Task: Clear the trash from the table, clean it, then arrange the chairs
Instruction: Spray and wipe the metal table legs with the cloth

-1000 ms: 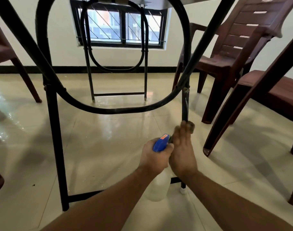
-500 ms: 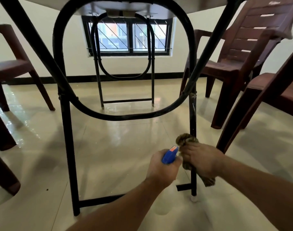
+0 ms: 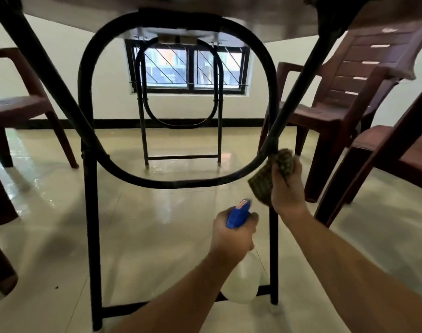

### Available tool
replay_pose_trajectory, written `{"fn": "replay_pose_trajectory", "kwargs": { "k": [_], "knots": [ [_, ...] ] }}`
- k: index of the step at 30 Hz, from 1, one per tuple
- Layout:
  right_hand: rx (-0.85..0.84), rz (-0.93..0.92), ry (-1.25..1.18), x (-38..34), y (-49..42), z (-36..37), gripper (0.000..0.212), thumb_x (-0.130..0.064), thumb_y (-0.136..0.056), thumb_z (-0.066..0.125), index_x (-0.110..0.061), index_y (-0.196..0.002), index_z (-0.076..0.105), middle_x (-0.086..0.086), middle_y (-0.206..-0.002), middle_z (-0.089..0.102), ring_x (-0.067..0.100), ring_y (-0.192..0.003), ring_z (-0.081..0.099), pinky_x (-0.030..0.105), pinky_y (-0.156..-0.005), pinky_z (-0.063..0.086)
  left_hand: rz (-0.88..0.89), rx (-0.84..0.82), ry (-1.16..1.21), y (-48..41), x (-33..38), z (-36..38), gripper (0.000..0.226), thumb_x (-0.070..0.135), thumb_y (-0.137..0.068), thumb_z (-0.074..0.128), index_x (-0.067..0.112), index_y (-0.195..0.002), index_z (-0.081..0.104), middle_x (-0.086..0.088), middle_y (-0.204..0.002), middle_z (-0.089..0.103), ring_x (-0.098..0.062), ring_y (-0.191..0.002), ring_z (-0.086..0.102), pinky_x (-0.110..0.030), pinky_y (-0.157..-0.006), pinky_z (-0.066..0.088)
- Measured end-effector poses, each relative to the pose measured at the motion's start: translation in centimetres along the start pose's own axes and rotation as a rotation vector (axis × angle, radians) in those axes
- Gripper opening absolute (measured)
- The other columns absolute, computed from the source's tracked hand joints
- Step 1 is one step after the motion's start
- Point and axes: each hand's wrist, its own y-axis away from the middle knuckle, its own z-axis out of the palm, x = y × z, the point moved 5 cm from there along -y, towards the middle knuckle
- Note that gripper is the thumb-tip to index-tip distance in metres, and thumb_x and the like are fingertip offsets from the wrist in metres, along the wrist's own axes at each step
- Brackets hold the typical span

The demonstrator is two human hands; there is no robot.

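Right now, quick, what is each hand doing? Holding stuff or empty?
Left hand: closed round the spray bottle.
Right hand: gripping a green checked cloth against the black table leg.

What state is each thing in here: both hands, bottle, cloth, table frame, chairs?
Left hand: grips the spray bottle below its head.
Spray bottle: held, blue head up.
Right hand: grips the cloth.
Cloth: bunched, held against the table frame.
Table frame: standing on the floor.
Slatted chair: upright on its legs.
Left chair: upright, partly out of view.
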Motion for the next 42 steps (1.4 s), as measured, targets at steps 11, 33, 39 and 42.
{"fn": "replay_pose_trajectory", "kwargs": {
  "k": [11,33,39,42],
  "knots": [
    [0.097,-0.164,-0.016,-5.6,-1.5,0.9,0.036,-0.032,-0.104,0.049,-0.018,-0.133,0.035,-0.005,-0.113,0.057,0.004,-0.102,0.059,0.02,-0.088,0.049,0.058,-0.034,-0.032,0.9,1.4,-3.0,0.015,0.016,-0.095,0.066,0.002,-0.096,0.064,-0.01,-0.073,0.058,-0.019,-0.056,0.052,-0.018,-0.051,0.051],
    [0.25,-0.209,0.105,-12.1,-3.9,-1.6,0.046,-0.035,-0.102,0.052,-0.009,-0.137,0.038,-0.01,-0.112,0.06,0.006,-0.099,0.06,0.019,-0.088,0.046,0.044,-0.056,0.078,1.2,3.3,-3.4,0.012,0.019,-0.092,0.072,0.015,-0.101,0.065,-0.007,-0.079,0.063,-0.014,-0.06,0.059,-0.02,-0.053,0.051],
    [0.296,-0.24,0.149,-16.1,-4.4,-3.5,0.047,-0.041,-0.099,0.057,-0.008,-0.131,0.048,-0.014,-0.1,0.056,0.008,-0.095,0.056,0.011,-0.074,0.039,0.041,-0.083,0.129,1.6,4.5,-3.0,0.024,0.02,-0.091,0.074,0.015,-0.111,0.061,-0.008,-0.087,0.065,-0.015,-0.063,0.061,-0.019,-0.053,0.051],
    [0.308,-0.212,0.16,-16.1,-4.6,-3.0,0.049,-0.04,-0.098,0.059,-0.006,-0.131,0.047,-0.004,-0.109,0.059,0.014,-0.103,0.056,0.015,-0.075,0.041,0.054,-0.09,0.105,2.0,4.6,-3.1,0.016,0.02,-0.093,0.072,0.017,-0.105,0.062,-0.007,-0.083,0.064,-0.014,-0.06,0.059,-0.017,-0.053,0.05]
  ]
}}
